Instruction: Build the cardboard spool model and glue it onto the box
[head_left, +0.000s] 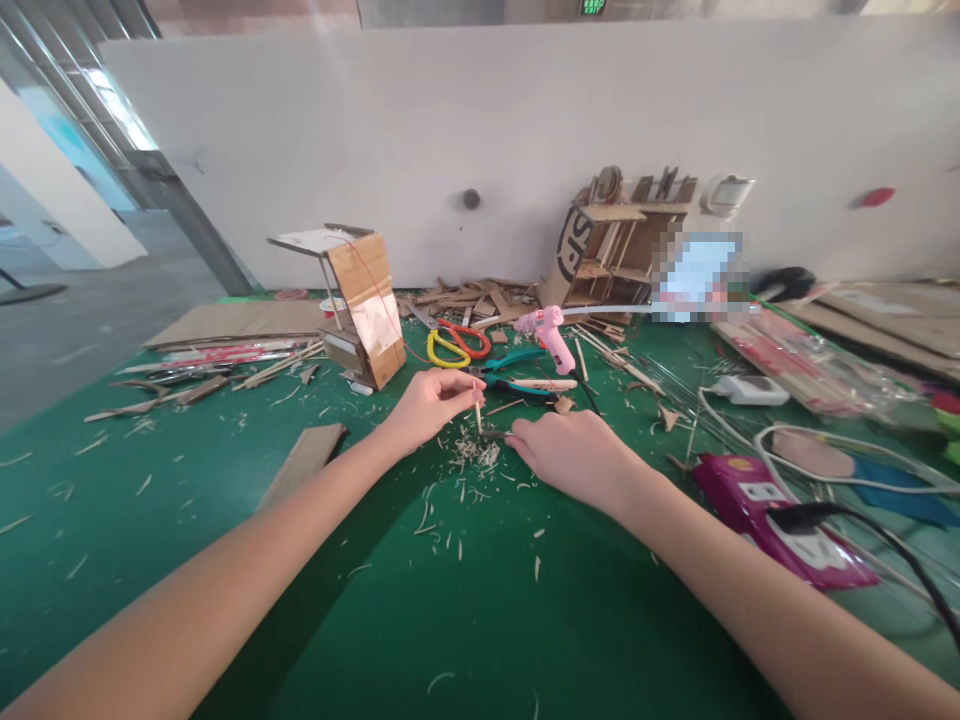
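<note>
1. Left hand (442, 395): fingertips pinch a thin wooden stick (478, 415), roughly upright, over the green table (420, 620).
2. Right hand (570, 455): closed around a small tool, likely a blade (493, 434); its metal end sits right by the stick's lower end. Most of it hidden by the fingers.
3. Stick location: between the hands, directly above a small pile of shavings (480, 452).
4. Done: some shaving, judging by the pile and loose curls around. Cardboard structure (364, 280) stands assembled beyond the left hand.
5. Left: stick remains in hand, not attached anywhere. Lower tip too small to judge; can't tell how much shaving remains.
6. Nearby, unheld: scissors (444, 332), pliers (517, 387), pink glue gun (557, 345).
</note>
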